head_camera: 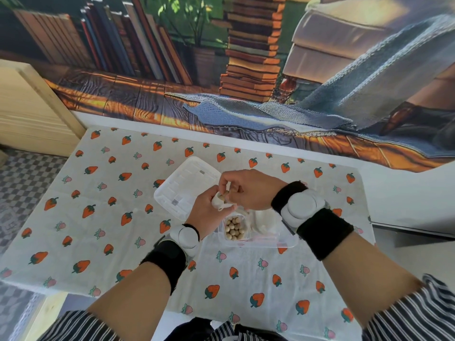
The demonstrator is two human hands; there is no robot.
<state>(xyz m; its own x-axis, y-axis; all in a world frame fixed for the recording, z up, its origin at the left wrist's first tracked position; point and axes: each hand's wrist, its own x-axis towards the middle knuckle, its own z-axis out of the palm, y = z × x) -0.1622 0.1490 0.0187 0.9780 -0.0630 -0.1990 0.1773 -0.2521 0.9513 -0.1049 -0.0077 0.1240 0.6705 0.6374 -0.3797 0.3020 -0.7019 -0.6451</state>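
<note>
Holding a small white piece [218,201] in the air, both hands meet just over the far-left corner of the clear box [288,243]. The left hand [206,214] cups the white piece from below, fingers curled round it. A tan bit shows at the top of the piece; cannot tell what it is. The right hand [248,190] comes in from the far-right side of the box, thumb and forefinger pinching the top of the same piece, other fingers curled under. The hands touch each other at the piece, which is off the table and clear of the box.

The clear box sits open on the strawberry tablecloth [98,217]. At the left end of the box is a small compartment full of round beige balls [235,228]. Right of them, inside the box, lies a pile of white stuff [264,220], partly hidden by the right wrist. The lid [182,183] lies flat on the cloth just beyond and left of the box, its near corner hidden by the left hand.

A black wristband with white round pucks sits on each wrist: left wristband [167,259], right wristband [322,232]. Striped sleeves [418,313] show on the near side of the box. Beyond the box, past the table edge, hangs a printed wall hanging [246,70] of books and a blanket. A pale wooden panel [32,107] stands far left of the box.
</note>
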